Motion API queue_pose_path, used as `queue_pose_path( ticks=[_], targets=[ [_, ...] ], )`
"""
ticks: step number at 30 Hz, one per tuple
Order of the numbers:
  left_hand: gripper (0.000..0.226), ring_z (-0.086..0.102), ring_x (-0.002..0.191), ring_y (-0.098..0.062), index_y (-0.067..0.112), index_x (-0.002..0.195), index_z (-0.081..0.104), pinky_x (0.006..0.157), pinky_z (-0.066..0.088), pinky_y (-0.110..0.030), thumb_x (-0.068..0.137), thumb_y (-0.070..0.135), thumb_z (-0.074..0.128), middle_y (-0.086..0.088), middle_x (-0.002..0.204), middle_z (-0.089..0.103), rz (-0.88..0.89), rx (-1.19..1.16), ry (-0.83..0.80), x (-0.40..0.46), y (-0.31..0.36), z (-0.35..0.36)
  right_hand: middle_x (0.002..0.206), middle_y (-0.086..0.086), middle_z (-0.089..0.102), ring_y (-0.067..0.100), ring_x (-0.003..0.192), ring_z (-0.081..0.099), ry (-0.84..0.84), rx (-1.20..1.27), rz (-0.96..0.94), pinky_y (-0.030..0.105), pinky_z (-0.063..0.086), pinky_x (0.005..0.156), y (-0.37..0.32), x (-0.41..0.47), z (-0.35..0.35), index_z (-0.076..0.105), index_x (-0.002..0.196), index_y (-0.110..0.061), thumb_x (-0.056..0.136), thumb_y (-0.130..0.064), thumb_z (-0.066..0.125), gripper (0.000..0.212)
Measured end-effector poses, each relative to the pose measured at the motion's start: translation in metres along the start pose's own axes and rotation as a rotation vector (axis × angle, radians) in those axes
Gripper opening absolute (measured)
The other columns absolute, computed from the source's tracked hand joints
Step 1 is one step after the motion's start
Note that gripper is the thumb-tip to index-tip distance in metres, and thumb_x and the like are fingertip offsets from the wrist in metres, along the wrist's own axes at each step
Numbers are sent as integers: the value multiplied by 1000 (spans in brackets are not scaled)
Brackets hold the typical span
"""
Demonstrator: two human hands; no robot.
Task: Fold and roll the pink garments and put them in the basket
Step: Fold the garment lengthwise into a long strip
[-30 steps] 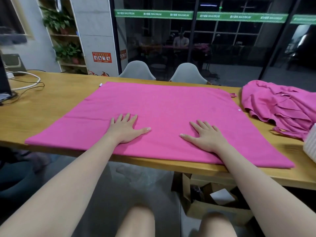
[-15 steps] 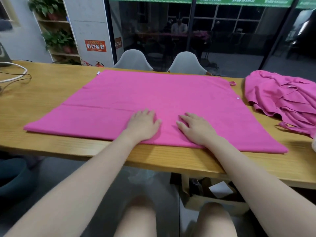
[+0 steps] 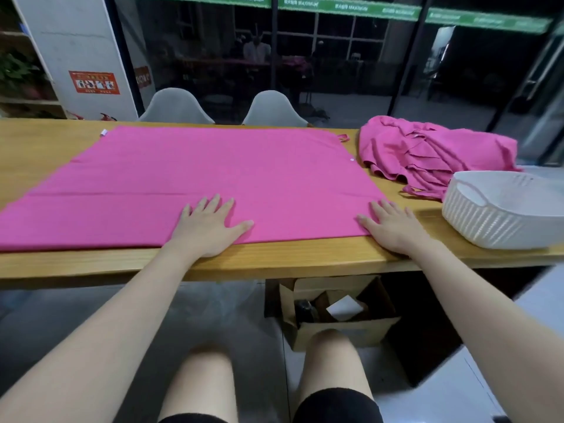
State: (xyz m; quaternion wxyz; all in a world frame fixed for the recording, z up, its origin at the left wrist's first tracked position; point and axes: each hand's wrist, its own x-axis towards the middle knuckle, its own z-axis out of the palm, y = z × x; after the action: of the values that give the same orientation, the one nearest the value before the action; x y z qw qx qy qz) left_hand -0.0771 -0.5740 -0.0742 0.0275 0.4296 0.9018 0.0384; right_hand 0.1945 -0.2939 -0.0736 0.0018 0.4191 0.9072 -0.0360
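A large pink garment (image 3: 213,175) lies spread flat across the wooden table (image 3: 274,261). My left hand (image 3: 207,227) presses flat on its near edge around the middle, fingers spread. At the garment's near right corner, my right hand (image 3: 393,227) rests flat with straight fingers, partly on the cloth and partly on the wood. A heap of crumpled pink garments (image 3: 427,151) sits at the back right. The white ribbed basket (image 3: 494,224) stands on the table's right end, just in front of that heap.
Two grey chairs (image 3: 268,109) stand behind the table's far edge. Under the table on the floor is an open cardboard box (image 3: 338,312). My knees are below the near edge. A glass wall is behind.
My hands have slid apart along the near edge: the right one went out to the garment's right corner. The view has swung right, bringing the white basket fully into sight.
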Motion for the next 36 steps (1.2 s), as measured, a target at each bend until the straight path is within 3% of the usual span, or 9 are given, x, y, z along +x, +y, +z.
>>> queue_pose_path(
  ticks=[6,11,16,22,25,27,31,34,36],
  targets=[
    [91,3,158,-26,29,163,14,127,3,-50,91,83,21,-4,171,5,-18,-66,-6,-2,8,-2,170,11,8,24,158,3,-21,78,-257,44,-1,126,-117,-13,-1,15,163,-15,107,-55,23,69],
    [63,4,158,-24,27,163,16,127,3,-45,107,53,21,-6,171,6,-53,-105,2,-12,-23,-6,170,11,11,26,157,7,-52,163,-472,45,3,126,-247,-20,14,18,163,-18,108,-51,21,64],
    [59,4,158,-24,28,163,14,128,4,-42,108,46,19,-5,171,5,-284,-105,52,-51,-141,-11,171,4,1,24,158,0,-52,90,-488,44,1,128,-269,-17,23,9,164,-30,101,-68,15,74],
    [63,2,158,-26,18,164,11,127,3,-41,108,46,18,-8,171,2,-581,-71,63,-105,-276,-17,171,-2,3,17,158,1,-36,78,-549,39,2,128,-266,-21,23,11,163,-34,94,-77,15,82],
    [66,1,158,-26,16,164,11,127,3,-43,108,50,18,-9,171,2,-545,-69,57,-115,-292,-18,170,-12,9,4,155,4,-46,148,-758,30,2,127,-264,-37,16,20,161,-40,88,-86,12,87],
    [70,1,158,-24,17,163,14,127,1,-43,106,57,18,-7,171,4,-469,-69,70,-122,-290,-20,168,-17,4,0,154,-2,-81,101,-858,28,-1,127,-264,-52,12,15,160,-43,82,-91,7,92],
    [74,8,156,-11,31,162,23,127,6,-38,100,72,20,7,169,14,-140,-69,152,-148,-277,-16,166,-14,-7,6,155,-6,42,-87,-871,30,-1,127,-265,-77,22,0,163,-35,82,-93,8,99],
    [76,15,154,-5,37,160,25,126,14,-35,96,79,27,16,166,20,-40,-64,237,-173,-278,-6,167,-3,21,13,154,21,259,-56,-843,33,17,125,-260,-91,38,25,162,-25,94,-80,19,88],
    [69,26,151,-6,35,157,36,124,24,-37,98,72,35,14,162,33,18,-37,326,-184,-284,1,157,2,44,19,146,41,381,13,-815,39,34,119,-256,-98,47,47,152,-17,97,-69,36,76]
  ],
)
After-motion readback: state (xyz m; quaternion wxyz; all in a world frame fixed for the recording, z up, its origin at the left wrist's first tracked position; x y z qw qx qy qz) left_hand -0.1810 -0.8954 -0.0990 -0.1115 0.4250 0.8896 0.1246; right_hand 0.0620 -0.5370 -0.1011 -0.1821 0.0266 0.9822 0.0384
